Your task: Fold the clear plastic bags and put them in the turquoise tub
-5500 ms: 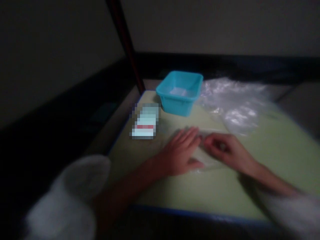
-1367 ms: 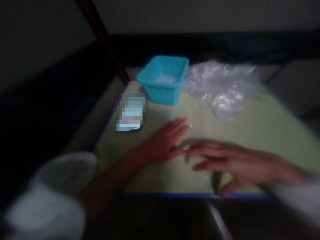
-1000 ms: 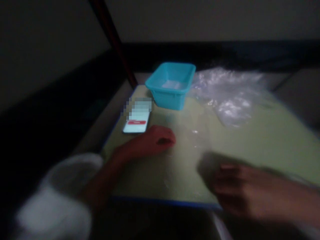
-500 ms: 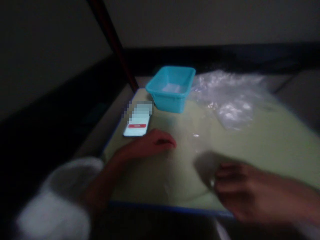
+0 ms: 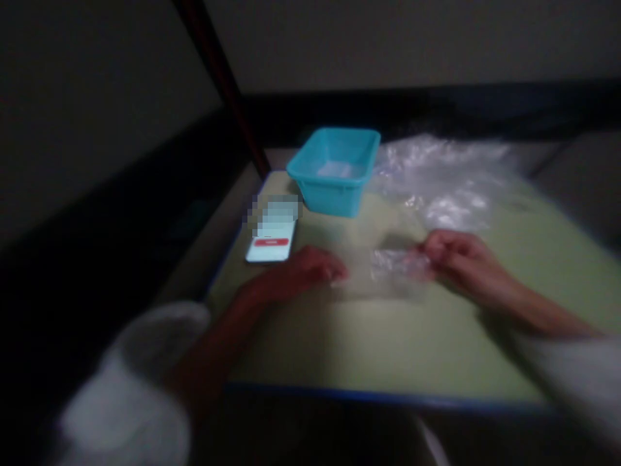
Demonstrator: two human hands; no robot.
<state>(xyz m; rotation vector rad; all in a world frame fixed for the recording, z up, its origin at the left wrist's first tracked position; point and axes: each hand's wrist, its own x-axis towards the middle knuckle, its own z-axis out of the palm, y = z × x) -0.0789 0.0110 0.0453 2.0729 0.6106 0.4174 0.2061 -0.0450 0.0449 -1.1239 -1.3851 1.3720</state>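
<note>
A clear plastic bag [image 5: 388, 278] stretches between my two hands just above the table, its outline blurred. My left hand [image 5: 313, 268] pinches its left end near the phone. At the other end, my right hand [image 5: 453, 255] grips the bag between thumb and fingers. Beyond the hands stands a turquoise plastic basket [image 5: 334, 194] with something pale lying inside. To its right lies a heap of clear plastic bags [image 5: 451, 181], crumpled and shiny.
A phone [image 5: 272, 239] with a lit screen lies by the table's left edge. The yellowish table [image 5: 388, 349] has a blue rim along its front. A dark red pole [image 5: 218, 71] rises behind the table's far left corner.
My right hand has moved up and away from the table's front edge, drawing the bag's near part back across the tabletop. My left hand has barely shifted.
</note>
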